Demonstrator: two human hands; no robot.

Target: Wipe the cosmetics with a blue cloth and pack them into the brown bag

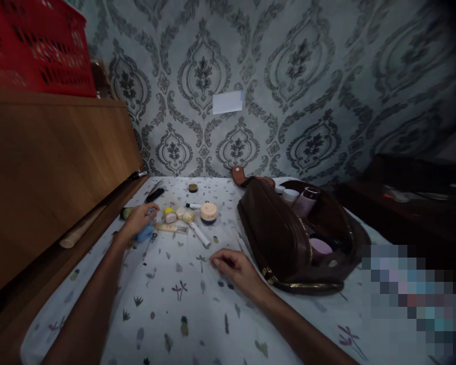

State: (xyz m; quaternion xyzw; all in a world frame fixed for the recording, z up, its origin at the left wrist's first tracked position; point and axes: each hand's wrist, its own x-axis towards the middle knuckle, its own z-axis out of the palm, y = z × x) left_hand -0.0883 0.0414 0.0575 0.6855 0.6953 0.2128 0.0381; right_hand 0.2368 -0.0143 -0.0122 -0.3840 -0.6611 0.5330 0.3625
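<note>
My left hand (140, 219) is at the left of the patterned sheet, fingers stretched out over a crumpled blue item (146, 233). A dark green round container (126, 213) lies just behind it. To its right are a yellow-lidded jar (169, 215), small pale jars (185, 215), a beige tube (166, 228), a white tube (199, 234) and a peach-lidded jar (208, 213). My right hand (235, 268) rests on the sheet, fingers loosely curled with nothing visible in them. Beside it stands an unzipped brown toiletry bag (273, 233) holding a pink-lidded container (320, 247) and several bottles.
A wooden cabinet (53, 177) with a red basket (41, 50) on top borders the left side. The patterned wall (251, 71) closes off the back. A small olive-coloured lid or jar (192, 187) and a black slim item (154, 194) lie farther back on the sheet.
</note>
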